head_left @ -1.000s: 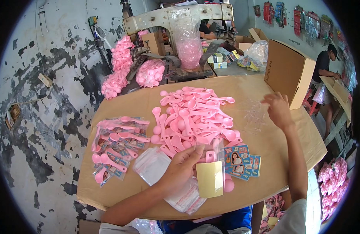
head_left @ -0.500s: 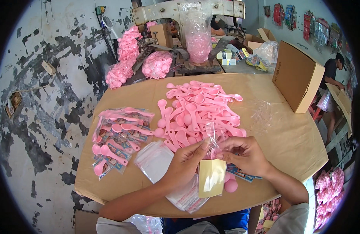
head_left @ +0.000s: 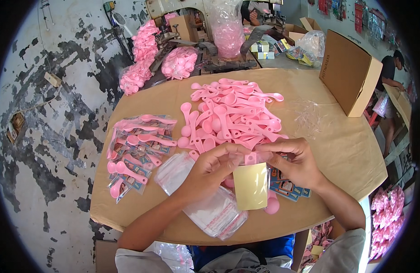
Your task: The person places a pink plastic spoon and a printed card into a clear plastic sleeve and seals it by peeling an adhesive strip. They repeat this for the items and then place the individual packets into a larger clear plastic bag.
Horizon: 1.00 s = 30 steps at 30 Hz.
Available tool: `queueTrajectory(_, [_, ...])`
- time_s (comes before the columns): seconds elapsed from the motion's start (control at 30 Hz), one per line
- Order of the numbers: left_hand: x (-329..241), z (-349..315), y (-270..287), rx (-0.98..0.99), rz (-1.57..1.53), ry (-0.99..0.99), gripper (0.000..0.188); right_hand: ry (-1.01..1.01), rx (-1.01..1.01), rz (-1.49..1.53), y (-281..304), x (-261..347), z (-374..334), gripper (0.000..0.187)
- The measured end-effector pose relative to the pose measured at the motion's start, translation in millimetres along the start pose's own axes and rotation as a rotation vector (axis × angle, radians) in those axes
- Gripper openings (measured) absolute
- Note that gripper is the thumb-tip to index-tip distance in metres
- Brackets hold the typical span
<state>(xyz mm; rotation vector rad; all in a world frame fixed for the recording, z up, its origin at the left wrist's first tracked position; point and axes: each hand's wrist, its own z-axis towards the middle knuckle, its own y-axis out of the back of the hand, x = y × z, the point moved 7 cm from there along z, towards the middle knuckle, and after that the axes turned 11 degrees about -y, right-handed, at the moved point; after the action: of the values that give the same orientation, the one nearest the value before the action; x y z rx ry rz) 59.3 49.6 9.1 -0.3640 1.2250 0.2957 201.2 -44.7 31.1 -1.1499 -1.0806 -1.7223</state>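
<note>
My left hand (head_left: 219,166) and my right hand (head_left: 294,159) meet at the upper edge of a small clear plastic bag (head_left: 268,177), each pinching one side of it. Inside lies a pale yellow card (head_left: 251,189), with the pink end of a spoon handle (head_left: 250,158) showing above it. Just beyond my hands is a large heap of pink measuring spoons (head_left: 232,113). Beneath my left forearm lies a stack of empty clear bags (head_left: 214,214). Blue printed cards (head_left: 287,187) are partly hidden under my right hand.
Bagged pink spoons with cards (head_left: 139,150) lie at the table's left. A cardboard box (head_left: 348,75) stands at the back right, near a tangle of clear plastic scraps (head_left: 308,119). Behind the table are a machine and bulging bags of pink spoons (head_left: 179,62). Another person works far right.
The bag's clear top, which stood up between my hands, is now lowered and stretched between my fingers. My right hand has shifted, uncovering more blue cards. The whole view has tilted slightly.
</note>
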Motion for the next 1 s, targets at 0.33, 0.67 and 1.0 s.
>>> queueTrajectory(0.33, [-3, 1, 4, 0.117, 0.241, -0.178, 0.018, 0.287, 0.091, -0.166, 4, 12, -1, 0.029])
queueTrajectory(0.67, [-2, 0, 6, 0.174, 0.375, -0.252, 0.018, 0.242, 0.081, -0.200, 3, 6, 0, 0.025])
queueTrajectory(1.0, [5, -4, 9, 0.175, 0.161, -0.171, 0.014, 0.513, 0.042, -0.379, -1, 23, -7, 0.026])
